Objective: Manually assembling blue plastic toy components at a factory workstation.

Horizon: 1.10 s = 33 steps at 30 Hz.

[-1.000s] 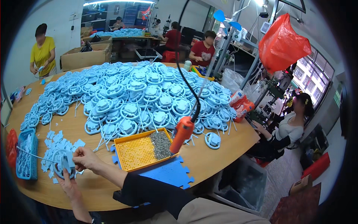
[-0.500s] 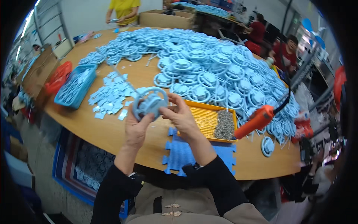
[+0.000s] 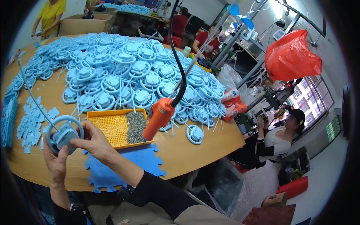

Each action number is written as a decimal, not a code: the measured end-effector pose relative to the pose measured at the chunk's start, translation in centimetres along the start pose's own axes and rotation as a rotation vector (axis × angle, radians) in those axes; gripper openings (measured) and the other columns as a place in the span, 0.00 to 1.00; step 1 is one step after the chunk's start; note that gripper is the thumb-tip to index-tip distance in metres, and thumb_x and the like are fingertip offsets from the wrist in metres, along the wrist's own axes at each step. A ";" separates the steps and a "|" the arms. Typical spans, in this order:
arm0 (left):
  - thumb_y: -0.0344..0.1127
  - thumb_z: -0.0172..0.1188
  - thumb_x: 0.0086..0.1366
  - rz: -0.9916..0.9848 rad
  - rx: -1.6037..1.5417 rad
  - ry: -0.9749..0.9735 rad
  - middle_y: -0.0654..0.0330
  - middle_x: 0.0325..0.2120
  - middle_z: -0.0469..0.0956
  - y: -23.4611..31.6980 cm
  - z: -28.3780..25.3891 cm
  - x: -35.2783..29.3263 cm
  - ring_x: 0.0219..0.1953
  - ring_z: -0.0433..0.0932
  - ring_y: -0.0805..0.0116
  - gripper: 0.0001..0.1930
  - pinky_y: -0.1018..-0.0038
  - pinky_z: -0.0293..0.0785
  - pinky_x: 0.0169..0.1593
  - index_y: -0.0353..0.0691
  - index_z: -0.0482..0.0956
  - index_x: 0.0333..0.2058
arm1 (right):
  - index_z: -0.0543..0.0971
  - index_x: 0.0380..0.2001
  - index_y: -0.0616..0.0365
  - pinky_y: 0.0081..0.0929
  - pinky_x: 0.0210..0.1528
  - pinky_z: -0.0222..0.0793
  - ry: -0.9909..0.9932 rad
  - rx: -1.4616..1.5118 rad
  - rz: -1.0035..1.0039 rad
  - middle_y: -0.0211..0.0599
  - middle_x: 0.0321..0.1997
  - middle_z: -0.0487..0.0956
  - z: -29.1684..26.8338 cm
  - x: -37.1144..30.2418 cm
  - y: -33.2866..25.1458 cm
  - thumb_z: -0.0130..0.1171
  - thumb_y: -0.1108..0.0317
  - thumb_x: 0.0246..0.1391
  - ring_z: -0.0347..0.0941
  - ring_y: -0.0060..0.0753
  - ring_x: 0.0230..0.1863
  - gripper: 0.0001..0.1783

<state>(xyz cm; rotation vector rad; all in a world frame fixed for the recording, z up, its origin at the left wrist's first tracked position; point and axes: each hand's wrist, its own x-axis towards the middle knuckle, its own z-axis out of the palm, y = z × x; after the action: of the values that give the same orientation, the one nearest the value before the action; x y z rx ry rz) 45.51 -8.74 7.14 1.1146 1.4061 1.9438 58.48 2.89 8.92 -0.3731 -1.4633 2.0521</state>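
A light blue plastic ring (image 3: 66, 135) with a blocky centre and a long thin stem is held up over the left part of the table. My left hand (image 3: 56, 165) grips it from below and the left side, thumb in front. From the right, my right hand (image 3: 95, 143) has its thumb on the centre block and its fingers by the rim. Small flat blue plastic pieces (image 3: 32, 125) lie scattered beyond my left hand. To the right of my hands are a yellow tray (image 3: 105, 112) holding small metal screws (image 3: 137, 127) and a blue foam mat (image 3: 123, 165).
An orange electric screwdriver (image 3: 159, 117) hangs from a cable by the tray. A large heap of similar rings (image 3: 123, 75) covers the table's far side; one ring (image 3: 195, 134) lies apart. A blue basket (image 3: 9, 129) stands at the left edge. Other people (image 3: 279, 137) sit or stand around.
The view has swung to the right, so the table and my hands appear farther left. Both hands still hold the ring, with little visible shift in grip.
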 end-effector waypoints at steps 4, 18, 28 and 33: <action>0.30 0.58 0.53 -0.146 -0.181 -0.052 0.57 0.47 0.69 -2.1 -1.9 -1.1 0.49 0.71 0.66 0.33 0.70 0.67 0.54 0.35 0.56 0.58 | 0.71 0.39 0.57 0.16 0.35 0.65 0.016 -0.138 0.041 0.24 0.31 0.72 -0.2 -0.8 2.9 0.64 0.66 0.49 0.68 0.16 0.33 0.17; 0.33 0.54 0.59 -0.429 -0.250 -0.158 0.58 0.47 0.70 -3.1 -1.1 -0.2 0.50 0.72 0.65 0.29 0.68 0.70 0.52 0.38 0.57 0.58 | 0.67 0.56 0.61 0.23 0.39 0.70 -0.009 -0.629 -0.088 0.40 0.38 0.76 -4.4 -10.1 -1.7 0.61 0.67 0.51 0.74 0.30 0.36 0.29; 0.32 0.55 0.60 -0.303 -0.261 -0.109 0.58 0.40 0.73 -5.1 4.3 15.7 0.38 0.76 0.70 0.20 0.73 0.76 0.35 0.39 0.65 0.50 | 0.53 0.62 0.66 0.22 0.33 0.67 0.692 -0.985 -0.874 0.34 0.27 0.75 -8.7 -17.4 -19.2 0.50 0.67 0.59 0.67 0.21 0.25 0.32; 0.34 0.60 0.57 -0.326 -0.136 -0.100 0.61 0.33 0.76 -9.3 7.6 25.7 0.33 0.76 0.70 0.20 0.74 0.73 0.30 0.39 0.68 0.49 | 0.66 0.55 0.66 0.24 0.40 0.69 0.692 -1.194 -0.450 0.36 0.28 0.76 -11.5 -17.2 -14.8 0.58 0.71 0.51 0.72 0.25 0.31 0.27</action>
<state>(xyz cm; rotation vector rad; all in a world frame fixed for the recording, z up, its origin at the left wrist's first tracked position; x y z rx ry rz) 37.16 18.34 7.94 0.8481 1.2898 1.6998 82.61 4.63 16.76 -0.9662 -1.8775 0.4202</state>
